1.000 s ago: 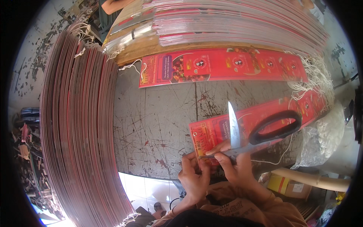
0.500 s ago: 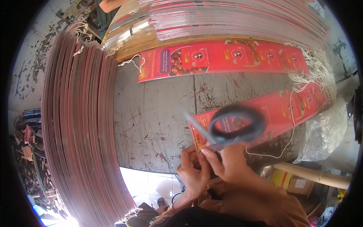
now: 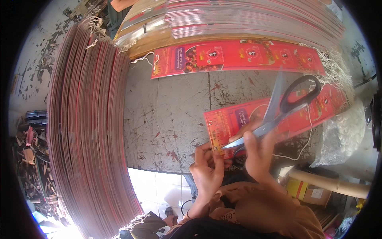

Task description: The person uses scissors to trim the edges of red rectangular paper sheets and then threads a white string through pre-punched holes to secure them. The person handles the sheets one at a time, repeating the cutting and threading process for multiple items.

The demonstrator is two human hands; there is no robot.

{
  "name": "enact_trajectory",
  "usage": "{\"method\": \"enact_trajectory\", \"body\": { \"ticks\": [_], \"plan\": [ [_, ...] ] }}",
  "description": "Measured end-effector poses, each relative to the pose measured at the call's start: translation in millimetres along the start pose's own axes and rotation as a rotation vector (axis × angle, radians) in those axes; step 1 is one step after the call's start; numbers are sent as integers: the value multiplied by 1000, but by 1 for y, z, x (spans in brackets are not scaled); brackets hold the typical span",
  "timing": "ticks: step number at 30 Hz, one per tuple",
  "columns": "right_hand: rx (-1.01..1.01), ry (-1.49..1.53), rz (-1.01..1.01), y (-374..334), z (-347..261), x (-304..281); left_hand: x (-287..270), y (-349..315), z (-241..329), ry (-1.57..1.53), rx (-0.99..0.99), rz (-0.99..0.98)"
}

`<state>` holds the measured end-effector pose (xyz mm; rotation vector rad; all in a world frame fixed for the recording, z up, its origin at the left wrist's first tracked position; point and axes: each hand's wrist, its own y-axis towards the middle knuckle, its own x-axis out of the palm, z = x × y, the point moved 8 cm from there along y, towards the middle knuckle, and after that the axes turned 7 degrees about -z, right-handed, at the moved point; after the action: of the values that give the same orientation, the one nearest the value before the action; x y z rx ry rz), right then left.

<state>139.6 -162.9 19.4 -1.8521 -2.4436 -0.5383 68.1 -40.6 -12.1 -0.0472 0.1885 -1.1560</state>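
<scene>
The left hand (image 3: 207,169) had thumb and fingers clamped together on the near left corner of the near red strip (image 3: 286,125), probably to steady that end. The right hand (image 3: 260,155) was closed about the middle of the scissors (image 3: 264,129), not through the far handle loop; their blades stood wide apart, one slanting up, the other's tip beside a metal eyelet (image 3: 216,149). Held this way, the thumb and fingers likely had room to work without setting the scissors down.

The strip lay aslant at the near right of the grey table (image 3: 171,107), whose surface was scratched and worn, with reddish marks. A white cord (image 3: 312,129) looped over it. Below the near edge were pale floor tiles (image 3: 153,187) at left and a cardboard box (image 3: 315,195) at right.

A tall stack (image 3: 85,131) ran along the left, its edges lined up, perhaps for easy counting. Farther off, a second red strip (image 3: 230,57) lay before a sleeved pile (image 3: 254,20), with tangled cords (image 3: 338,71) at right. Another person's arm (image 3: 122,4) showed at far left, near a peeling wall (image 3: 34,59).
</scene>
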Motion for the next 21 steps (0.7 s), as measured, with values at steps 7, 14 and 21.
{"method": "enact_trajectory", "body": {
  "ticks": [7,14,21],
  "plan": [
    [9,-153,-88,-4,6,6,0,0,2,87,12,15],
    [43,-173,-104,-4,10,7,0,0,0,81,30,21],
    [5,-173,-35,-3,5,8,-3,-1,-4,62,-17,44]
  ]
}}
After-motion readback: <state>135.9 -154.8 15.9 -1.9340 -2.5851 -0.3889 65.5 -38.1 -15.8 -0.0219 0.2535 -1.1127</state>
